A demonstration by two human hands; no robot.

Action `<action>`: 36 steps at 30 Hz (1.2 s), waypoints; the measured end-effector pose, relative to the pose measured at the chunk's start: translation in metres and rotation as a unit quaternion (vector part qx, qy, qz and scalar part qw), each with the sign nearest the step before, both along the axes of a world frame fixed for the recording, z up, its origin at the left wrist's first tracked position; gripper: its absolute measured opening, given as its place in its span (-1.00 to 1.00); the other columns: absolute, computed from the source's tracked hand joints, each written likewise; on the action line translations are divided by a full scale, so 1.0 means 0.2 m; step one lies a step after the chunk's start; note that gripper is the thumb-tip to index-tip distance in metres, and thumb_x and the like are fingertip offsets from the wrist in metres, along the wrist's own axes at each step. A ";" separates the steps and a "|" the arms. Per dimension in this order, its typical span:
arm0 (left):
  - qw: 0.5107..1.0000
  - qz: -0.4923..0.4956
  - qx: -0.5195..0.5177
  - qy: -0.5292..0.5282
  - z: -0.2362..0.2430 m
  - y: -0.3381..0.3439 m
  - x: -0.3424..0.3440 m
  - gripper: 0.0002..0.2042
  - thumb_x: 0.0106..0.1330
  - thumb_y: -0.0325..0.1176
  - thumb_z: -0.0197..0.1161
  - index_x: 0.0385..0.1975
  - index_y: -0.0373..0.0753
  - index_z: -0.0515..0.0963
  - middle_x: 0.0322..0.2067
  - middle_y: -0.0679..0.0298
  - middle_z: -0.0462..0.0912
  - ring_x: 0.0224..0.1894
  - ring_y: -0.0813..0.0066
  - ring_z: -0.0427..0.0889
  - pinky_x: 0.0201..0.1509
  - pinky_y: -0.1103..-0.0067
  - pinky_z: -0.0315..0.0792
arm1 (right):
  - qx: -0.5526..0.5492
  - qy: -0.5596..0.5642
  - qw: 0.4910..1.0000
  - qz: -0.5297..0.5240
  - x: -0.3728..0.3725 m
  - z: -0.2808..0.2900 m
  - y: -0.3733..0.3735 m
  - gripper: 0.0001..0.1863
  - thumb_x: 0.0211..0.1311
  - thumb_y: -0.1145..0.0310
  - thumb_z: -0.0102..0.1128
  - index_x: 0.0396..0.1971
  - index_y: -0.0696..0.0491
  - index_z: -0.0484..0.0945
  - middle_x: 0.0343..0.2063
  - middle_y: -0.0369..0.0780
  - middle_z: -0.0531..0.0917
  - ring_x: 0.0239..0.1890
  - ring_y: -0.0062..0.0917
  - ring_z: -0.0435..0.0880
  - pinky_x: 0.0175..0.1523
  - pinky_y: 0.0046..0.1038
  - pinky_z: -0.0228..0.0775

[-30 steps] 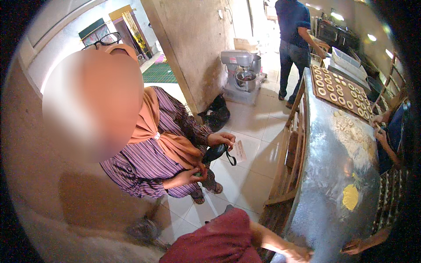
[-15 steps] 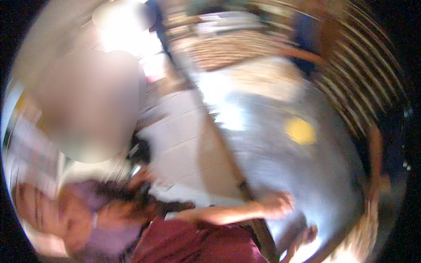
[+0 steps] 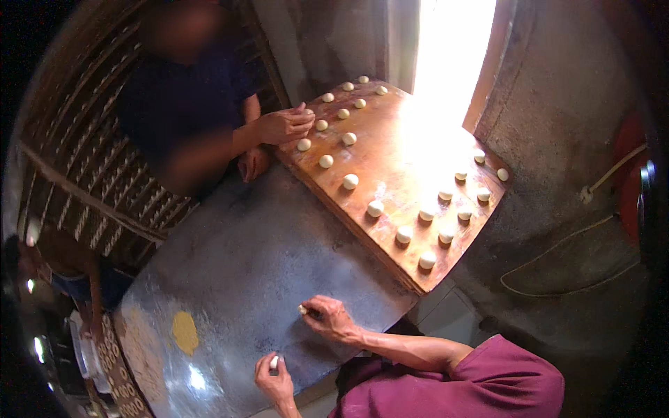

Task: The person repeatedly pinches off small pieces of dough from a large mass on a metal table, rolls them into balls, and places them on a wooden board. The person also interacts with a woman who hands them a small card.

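Over the near edge of the grey metal table (image 3: 244, 258), my left hand (image 3: 273, 382) comes up from the lower edge. Its thumb and fingers are closed around a small white dough ball (image 3: 274, 363). My right hand (image 3: 329, 319), beyond it and to its right, is curled above the tabletop. A small pale piece of dough (image 3: 302, 309) shows at its fingertips; the rest is hidden by the fingers. Rows of round white dough balls (image 3: 350, 182) sit on a wooden board (image 3: 380, 157) at the table's far right end.
Across the table, a person in dark blue has a hand (image 3: 289, 125) at a dough ball on the board. Another person (image 3: 77, 261) is at the left. A yellow patch (image 3: 185, 333) lies near pale flour (image 3: 139, 348). Bright light enters by an opening (image 3: 453, 49).
The blurred view has swung and is now sharp. The board of dough balls has come into sight, and the yellow patch now lies at the left instead of the right.
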State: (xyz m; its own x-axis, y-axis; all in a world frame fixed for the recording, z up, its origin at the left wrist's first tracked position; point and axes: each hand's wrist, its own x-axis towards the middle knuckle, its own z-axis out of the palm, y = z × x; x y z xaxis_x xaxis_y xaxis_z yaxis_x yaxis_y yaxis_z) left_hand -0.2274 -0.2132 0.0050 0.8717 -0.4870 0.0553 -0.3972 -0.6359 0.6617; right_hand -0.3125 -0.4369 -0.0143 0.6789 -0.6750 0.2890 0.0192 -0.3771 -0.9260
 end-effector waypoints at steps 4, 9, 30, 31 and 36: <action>0.982 -0.070 -0.174 -0.033 0.50 -0.79 -0.11 -0.67 0.08 -0.55 0.50 -0.15 -0.40 0.61 -0.25 0.08 0.69 -0.16 0.31 0.68 -0.06 0.49 0.56 | 0.013 0.019 0.996 0.088 0.04 -0.08 0.04 -0.77 0.15 0.43 0.28 -0.19 0.17 0.57 -0.31 -0.04 0.63 -0.22 -0.17 0.65 -0.15 -0.26 0.51; 0.903 -0.347 -0.215 -0.133 0.64 -1.96 -0.34 -0.70 0.03 -0.36 0.55 -0.24 -0.27 0.66 -0.28 0.12 0.71 -0.21 0.21 0.71 -0.09 0.46 0.55 | 0.017 -0.091 0.993 0.072 0.07 -0.27 0.07 -0.70 0.19 0.39 0.28 -0.08 0.07 0.54 -0.28 -0.16 0.57 -0.18 -0.35 0.56 -0.03 -0.34 0.43; 0.868 0.244 -0.361 0.239 0.23 0.02 -0.47 -0.51 0.25 -0.49 0.39 0.20 -0.37 0.48 -0.18 0.22 0.68 -0.17 0.57 0.62 -0.05 0.58 0.53 | -0.131 0.119 0.846 0.502 0.08 0.33 0.28 -0.29 -0.04 0.17 0.49 0.18 -0.10 0.44 0.32 -0.11 0.32 0.37 -0.17 0.29 0.30 0.00 0.19; 0.851 0.275 -0.397 0.205 0.20 0.14 -0.51 -0.60 0.28 -0.45 0.38 0.11 -0.40 0.54 -0.23 0.18 0.70 -0.22 0.50 0.66 -0.10 0.58 0.55 | -0.138 0.159 0.810 0.548 0.13 0.45 0.37 -0.21 -0.03 0.13 0.49 0.26 -0.11 0.36 0.33 -0.12 0.31 0.38 -0.19 0.29 0.31 0.00 0.18; 0.673 0.522 -0.502 0.152 0.16 0.59 -0.57 -0.70 0.35 -0.32 0.31 -0.04 -0.39 0.62 -0.32 0.16 0.70 -0.32 0.47 0.65 -0.19 0.58 0.53 | -0.063 0.232 0.686 0.686 0.75 0.33 0.62 -0.06 0.23 0.03 0.30 0.47 0.02 -0.01 0.39 -0.07 0.27 0.45 -0.16 0.19 0.42 0.10 0.02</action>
